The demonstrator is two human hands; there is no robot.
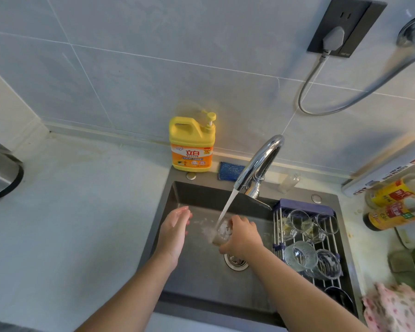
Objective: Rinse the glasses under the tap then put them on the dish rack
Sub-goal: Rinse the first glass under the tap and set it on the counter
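Right hand grips a drinking glass under the tap's stream; left hand open, empty, just left of it.

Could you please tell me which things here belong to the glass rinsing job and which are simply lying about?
Part of the job:
glass in the right hand
left hand, empty
tap, running
dish rack

Lying about:
detergent bottle
blue scourer
sauce bottles
floral cloth
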